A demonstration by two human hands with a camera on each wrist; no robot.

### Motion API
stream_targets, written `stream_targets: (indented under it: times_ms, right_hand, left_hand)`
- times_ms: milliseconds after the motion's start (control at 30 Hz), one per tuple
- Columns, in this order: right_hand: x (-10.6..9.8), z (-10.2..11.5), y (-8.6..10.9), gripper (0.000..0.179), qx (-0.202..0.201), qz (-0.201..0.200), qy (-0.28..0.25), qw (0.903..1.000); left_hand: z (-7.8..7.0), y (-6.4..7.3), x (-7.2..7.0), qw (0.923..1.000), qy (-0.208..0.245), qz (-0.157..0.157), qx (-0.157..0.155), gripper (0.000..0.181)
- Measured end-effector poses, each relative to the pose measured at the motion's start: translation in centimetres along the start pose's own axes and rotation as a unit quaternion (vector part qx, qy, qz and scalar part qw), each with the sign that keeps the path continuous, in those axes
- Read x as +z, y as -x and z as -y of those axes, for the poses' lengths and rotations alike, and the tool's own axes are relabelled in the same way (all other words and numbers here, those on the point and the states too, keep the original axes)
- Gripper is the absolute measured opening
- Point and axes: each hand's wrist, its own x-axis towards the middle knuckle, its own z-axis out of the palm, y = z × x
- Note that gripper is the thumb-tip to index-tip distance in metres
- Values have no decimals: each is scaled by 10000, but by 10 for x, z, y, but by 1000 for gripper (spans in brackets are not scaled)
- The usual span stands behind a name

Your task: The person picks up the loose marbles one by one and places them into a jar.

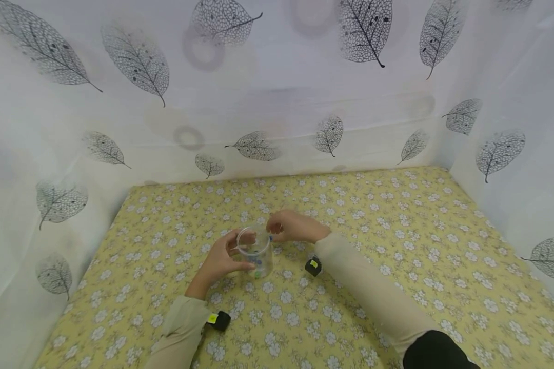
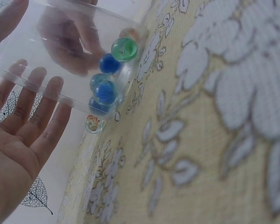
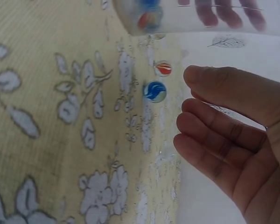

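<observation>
My left hand (image 1: 221,259) holds a clear plastic jar (image 1: 265,261) from its left side, thumb near and fingers on the far side. The jar stands upright on the cloth. In the left wrist view several glass marbles lie at its bottom, among them a green marble (image 2: 124,49) and a blue marble (image 2: 104,92). Just right of the jar is my right hand (image 1: 297,226), its fingers loosely bent and thumb apart, holding nothing. Near its fingertips in the right wrist view, a blue-swirl marble (image 3: 155,92) and a red-and-white marble (image 3: 163,68) lie outside the jar.
A yellow floral cloth (image 1: 374,225) covers the table. White sheeting (image 1: 277,102) with a leaf print hangs at the back and both sides. Each sleeve carries a small black device at the wrist, such as the right black device (image 1: 313,266).
</observation>
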Motion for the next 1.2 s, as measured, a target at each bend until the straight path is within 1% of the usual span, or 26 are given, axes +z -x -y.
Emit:
stream_targets:
  times_ms: [100,333,567,733,900,1200]
  right_hand:
    - [4,-3,-4,20,91,134,138,9998]
    - [9,-7,-14,13,21,296,193,9994]
    - [14,-8,-21,12,64,476,452,9978]
    - [16,-6,-22,15,28,428,622,9971]
    - [16,-4,-23,16,-17,373,679,9970]
    - [17,-4,-22,15,-123,353,778,9963]
  left_hand:
    - [0,0,0,10000,6,10,8,75]
    - [0,0,-1,10000,34,26,4,75]
    - [0,0,0,10000,0,41,-8,75]
    - [0,0,-1,10000,18,41,34,73]
    - [0,0,-1,10000,10,31,75,73]
    - [1,-1,-1,10000,68,61,23,73]
